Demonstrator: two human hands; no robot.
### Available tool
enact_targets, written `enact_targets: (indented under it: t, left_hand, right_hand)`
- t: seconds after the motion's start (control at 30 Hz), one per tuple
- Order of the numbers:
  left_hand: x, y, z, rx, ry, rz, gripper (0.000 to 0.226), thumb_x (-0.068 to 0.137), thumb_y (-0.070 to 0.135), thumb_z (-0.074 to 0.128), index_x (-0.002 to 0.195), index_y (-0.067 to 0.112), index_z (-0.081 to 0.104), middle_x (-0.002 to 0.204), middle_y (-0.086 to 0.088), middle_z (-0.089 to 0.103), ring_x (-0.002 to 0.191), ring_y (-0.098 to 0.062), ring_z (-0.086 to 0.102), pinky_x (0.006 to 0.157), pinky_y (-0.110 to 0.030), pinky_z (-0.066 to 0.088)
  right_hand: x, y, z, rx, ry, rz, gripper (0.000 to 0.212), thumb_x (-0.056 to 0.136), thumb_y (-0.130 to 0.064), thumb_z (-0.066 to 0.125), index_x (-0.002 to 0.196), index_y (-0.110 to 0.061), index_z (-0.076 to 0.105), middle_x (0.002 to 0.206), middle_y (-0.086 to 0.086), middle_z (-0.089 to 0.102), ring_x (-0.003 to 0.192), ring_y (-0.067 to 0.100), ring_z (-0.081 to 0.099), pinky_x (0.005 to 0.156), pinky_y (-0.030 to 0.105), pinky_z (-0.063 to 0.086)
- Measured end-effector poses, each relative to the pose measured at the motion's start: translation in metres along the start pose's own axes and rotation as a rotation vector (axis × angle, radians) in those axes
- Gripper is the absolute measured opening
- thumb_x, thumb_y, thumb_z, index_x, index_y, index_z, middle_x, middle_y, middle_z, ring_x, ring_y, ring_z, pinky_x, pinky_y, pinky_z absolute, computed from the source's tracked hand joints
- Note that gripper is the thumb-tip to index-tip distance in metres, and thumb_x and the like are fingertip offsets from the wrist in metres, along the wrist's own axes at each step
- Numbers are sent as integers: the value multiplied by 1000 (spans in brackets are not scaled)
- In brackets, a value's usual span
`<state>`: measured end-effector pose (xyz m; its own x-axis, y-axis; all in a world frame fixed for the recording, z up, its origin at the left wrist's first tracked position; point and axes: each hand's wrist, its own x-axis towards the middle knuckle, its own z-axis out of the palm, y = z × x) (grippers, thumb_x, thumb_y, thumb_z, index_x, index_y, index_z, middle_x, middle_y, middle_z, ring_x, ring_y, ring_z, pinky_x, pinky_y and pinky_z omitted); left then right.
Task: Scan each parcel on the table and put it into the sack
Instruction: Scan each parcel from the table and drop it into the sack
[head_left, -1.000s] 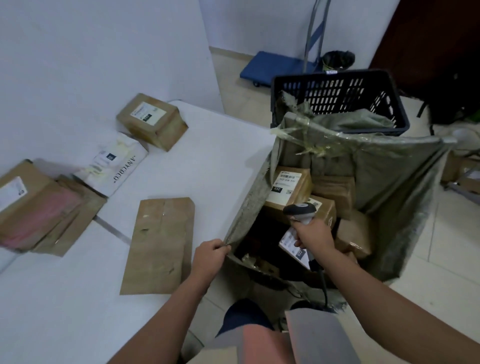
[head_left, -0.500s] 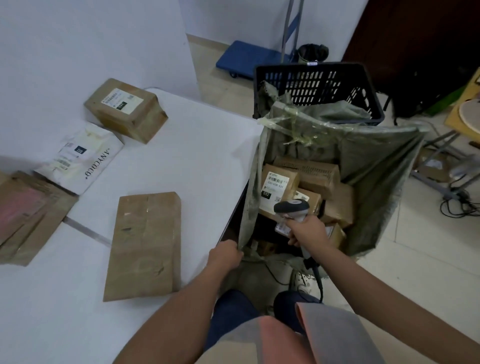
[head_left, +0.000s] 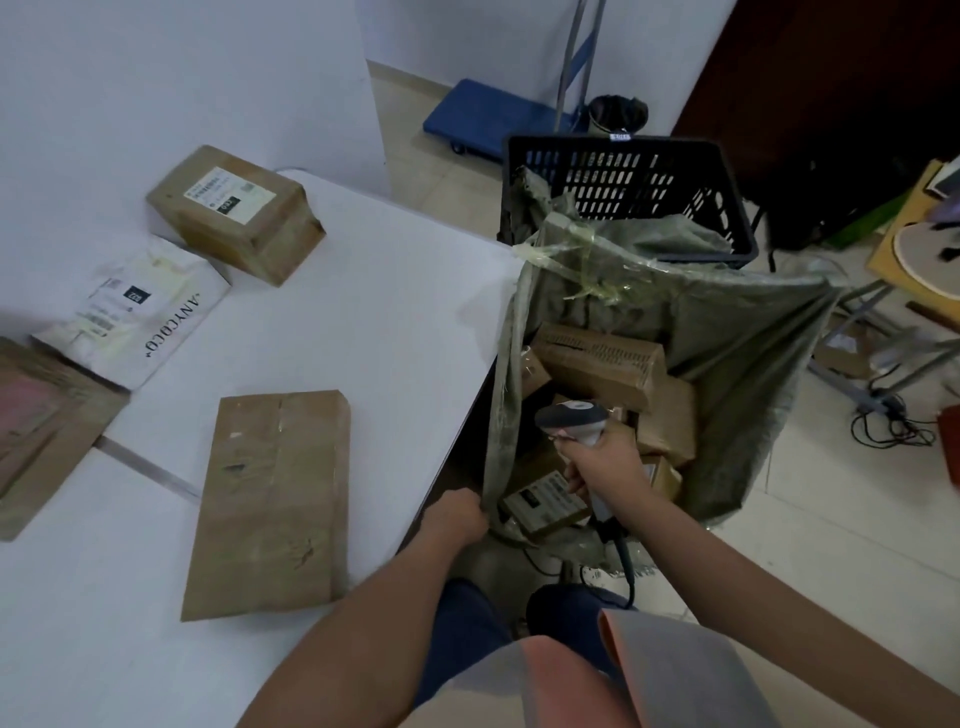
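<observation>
Since a second ago only the view has shifted; left hand (head_left: 457, 514) fingers still pinch the sack (head_left: 727, 332) rim, right hand (head_left: 605, 462) grips the scanner (head_left: 571, 418). Nearest unscanned parcel (head_left: 270, 499) lies on the desk (head_left: 363, 322) just left of the left fingers: release the rim, flip it label-up.

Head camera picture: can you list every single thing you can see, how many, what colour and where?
brown parcels on the table: three fully seen, one flat near the front edge, one box at the back, one partly cut off at the left
mailer bag: one, white, back left on the table
table: one, white, left
sack: one, grey-green, open beside the table
parcels in the sack: several, brown; exact count unclear
basket: one, black, behind the sack
cart: one, blue, on the floor far back
scanner: one, grey, over the sack
left hand: grips the sack's edge
right hand: holds the scanner
</observation>
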<state>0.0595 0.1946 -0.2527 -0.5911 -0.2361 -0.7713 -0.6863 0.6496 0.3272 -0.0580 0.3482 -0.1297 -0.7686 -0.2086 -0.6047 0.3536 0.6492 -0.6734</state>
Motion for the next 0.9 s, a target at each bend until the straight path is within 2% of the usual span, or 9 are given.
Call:
enact_targets:
  t: [0.17,0.23,0.37,0.5,0.63,0.77,0.83,0.9]
  left_hand:
    - [3,2,-1,-43,-9,26,37,95,33,52,118,8,66,124,-17,64,115,-33,60,97,-36,50]
    - [3,2,-2,-51,-7,25,38,96,34,52,120,9,66,126,-16,64,117,-33,60,99,-36,49]
    - [1,6,-3,-66,-4,35,41,97,38,51,127,12,63,130,-15,62,121,-32,58,101,-37,47]
    - [-7,10,-7,-79,40,55,43,100,38,48,132,11,58,132,-14,59,122,-31,55,99,-36,46]
    - [-22,5,-27,-94,177,95,33,100,29,47,123,11,62,126,-14,63,116,-32,58,96,-36,47]
    - [-42,-13,-61,-183,430,150,30,99,24,48,123,18,64,125,-6,66,114,-27,60,97,-35,47]
    - [-53,-30,-80,-217,565,168,30,100,22,49,126,20,61,128,-2,62,113,-22,60,98,-36,47]
    - [-63,-52,-95,-203,683,161,34,99,21,50,133,20,55,137,-1,54,122,-22,53,102,-36,43]
  right_hand:
    - [0,-6,3,9,-17,-24,24,92,-24,66,78,-5,62,59,10,61,48,20,60,55,33,51]
    - [0,-7,3,25,-31,-18,21,92,-22,66,81,-4,63,58,10,61,45,18,59,54,33,50]
    - [2,-9,3,30,-38,-3,26,92,-23,66,77,-2,63,56,10,59,48,22,58,59,37,51]
    - [2,-13,6,-3,-55,13,29,94,-27,64,80,-2,65,59,8,61,50,18,59,53,29,49]
    - [5,-23,22,-29,-93,-6,33,92,-33,65,83,-2,67,64,9,65,56,20,64,56,29,51]
    - [4,-41,44,-49,-96,-57,32,90,-32,68,74,-5,64,57,7,64,48,18,62,52,28,51]
    - [1,-50,53,-34,-111,-89,29,89,-32,69,76,-6,64,58,7,64,48,18,62,52,29,50]
    - [-3,-58,60,-12,-129,-120,26,89,-30,69,81,-6,64,61,8,65,48,17,62,52,29,49]
